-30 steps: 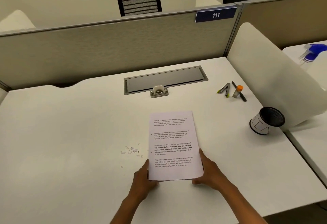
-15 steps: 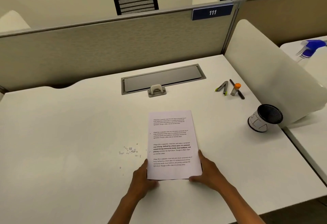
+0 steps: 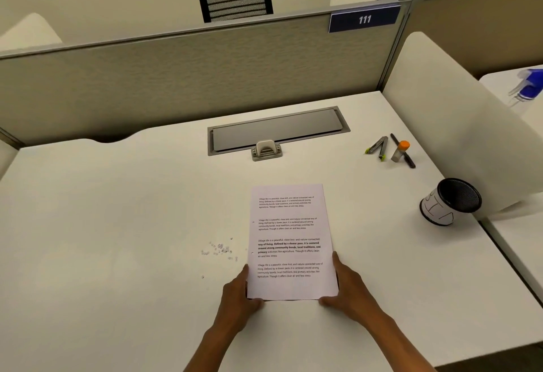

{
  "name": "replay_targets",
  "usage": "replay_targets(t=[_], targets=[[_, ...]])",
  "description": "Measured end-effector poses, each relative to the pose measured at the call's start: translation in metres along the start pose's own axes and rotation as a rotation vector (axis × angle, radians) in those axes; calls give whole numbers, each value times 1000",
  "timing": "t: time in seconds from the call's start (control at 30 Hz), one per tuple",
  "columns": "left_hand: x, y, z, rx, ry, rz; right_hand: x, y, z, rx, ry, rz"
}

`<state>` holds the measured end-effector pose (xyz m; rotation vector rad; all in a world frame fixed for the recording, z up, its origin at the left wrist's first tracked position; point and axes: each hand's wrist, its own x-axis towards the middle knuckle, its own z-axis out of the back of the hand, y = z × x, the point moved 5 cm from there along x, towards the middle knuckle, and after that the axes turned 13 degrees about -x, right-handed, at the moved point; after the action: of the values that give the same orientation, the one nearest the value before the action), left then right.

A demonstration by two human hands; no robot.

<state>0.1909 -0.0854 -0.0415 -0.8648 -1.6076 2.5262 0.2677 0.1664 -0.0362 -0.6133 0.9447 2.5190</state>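
Note:
A printed sheet of paper (image 3: 289,233), perhaps a thin stack, lies lengthwise on the white desk (image 3: 117,224) in front of me. Two small punched holes show along its left edge. My left hand (image 3: 235,304) holds its lower left corner, index finger along the side edge and thumb at the bottom edge. My right hand (image 3: 349,292) holds the lower right corner the same way. Whether the sheet is lifted off the desk I cannot tell.
Paper punch dots (image 3: 219,249) are scattered left of the sheet. A small hole punch (image 3: 266,150) stands by the grey cable lid (image 3: 276,129). A stapler (image 3: 377,148), glue stick (image 3: 399,151) and pen (image 3: 407,157) lie far right, near a tipped mesh cup (image 3: 449,202).

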Motion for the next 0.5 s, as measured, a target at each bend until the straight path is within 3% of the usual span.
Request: replay_targets(t=[0.13, 0.2, 0.37, 0.5], targets=[[0, -3, 1, -20, 13, 4, 1, -7, 0, 79, 0, 1], [2, -2, 3, -148, 5, 63, 1, -10, 3, 176, -36, -15], [0, 4, 6, -489, -55, 182, 3, -28, -1, 545, -177, -256], [1, 12, 7, -554, -132, 213, 4, -31, -5, 619, -226, -295]])
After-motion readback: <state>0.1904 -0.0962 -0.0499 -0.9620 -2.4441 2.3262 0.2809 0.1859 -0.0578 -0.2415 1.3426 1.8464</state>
